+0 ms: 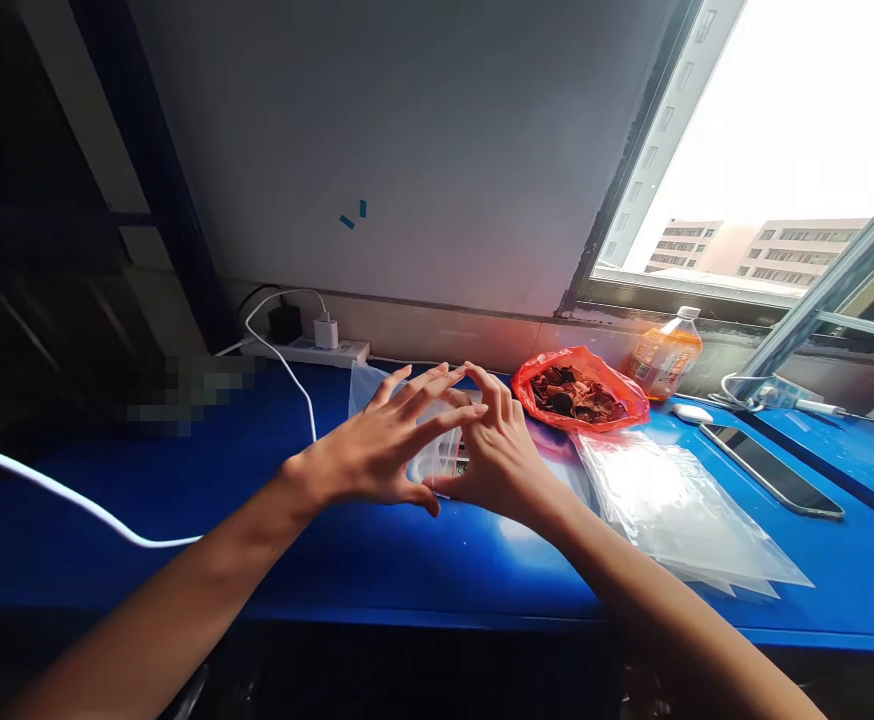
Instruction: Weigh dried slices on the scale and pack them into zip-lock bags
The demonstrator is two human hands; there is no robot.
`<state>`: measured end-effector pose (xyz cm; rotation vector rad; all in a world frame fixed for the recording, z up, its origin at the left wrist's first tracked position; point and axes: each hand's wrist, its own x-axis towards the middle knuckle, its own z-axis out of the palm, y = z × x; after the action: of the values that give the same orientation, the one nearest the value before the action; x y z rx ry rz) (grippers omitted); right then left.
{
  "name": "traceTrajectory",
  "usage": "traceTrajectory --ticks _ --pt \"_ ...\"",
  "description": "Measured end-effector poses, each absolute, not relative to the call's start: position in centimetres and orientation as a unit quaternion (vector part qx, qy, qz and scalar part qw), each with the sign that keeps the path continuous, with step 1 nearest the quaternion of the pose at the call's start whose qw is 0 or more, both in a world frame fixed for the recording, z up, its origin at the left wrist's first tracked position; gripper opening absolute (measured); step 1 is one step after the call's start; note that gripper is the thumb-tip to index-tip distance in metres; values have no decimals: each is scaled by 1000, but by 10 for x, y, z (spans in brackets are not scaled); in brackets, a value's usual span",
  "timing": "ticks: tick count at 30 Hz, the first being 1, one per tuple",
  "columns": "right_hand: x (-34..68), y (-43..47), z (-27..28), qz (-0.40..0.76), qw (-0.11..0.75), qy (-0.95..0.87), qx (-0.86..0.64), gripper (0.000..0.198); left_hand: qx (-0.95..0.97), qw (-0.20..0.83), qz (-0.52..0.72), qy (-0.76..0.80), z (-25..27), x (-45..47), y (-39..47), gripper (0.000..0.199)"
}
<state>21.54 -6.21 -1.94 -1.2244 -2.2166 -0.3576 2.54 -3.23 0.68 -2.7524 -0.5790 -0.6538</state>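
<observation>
My left hand [377,450] reaches in from the left with its fingers spread and its thumb apart. Facing it is my right hand [504,455], its fingers curved and held away from the thumb. The fingertips of both hands meet or overlap in view. Behind and between them is a clear plastic bag [363,388], mostly covered by my hands; I cannot tell whether either hand touches it. A small object with a display [462,466] shows in part through the gap beside my right thumb.
A red plastic bag [636,408] of dark brown dried pieces stands behind my right hand. To its right are an orange drink bottle [669,355], a white case [693,413] and a phone [771,470]. Flat clear bags [677,510] lie in front. A white cable [294,375] runs from a power strip [347,352].
</observation>
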Motion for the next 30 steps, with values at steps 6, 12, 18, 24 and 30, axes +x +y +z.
traceTrajectory --ticks 6,12,18,24,30 --pt "218 -63 -1 -54 308 -830 -462 54 -947 101 -204 -228 5 27 -34 105" --pt "249 -21 4 48 423 -806 -411 19 -926 56 -257 -270 5 11 -21 97" --pt "257 10 -27 25 228 -883 -409 61 -896 -12 -349 -274 0 7 -13 103" --pt "247 7 -45 -41 250 -844 -473 25 -892 -74 -334 -296 -5 5 -10 99" --pt "236 4 -44 -91 279 -806 -514 15 -888 -104 -336 -295 -12 4 -3 96"
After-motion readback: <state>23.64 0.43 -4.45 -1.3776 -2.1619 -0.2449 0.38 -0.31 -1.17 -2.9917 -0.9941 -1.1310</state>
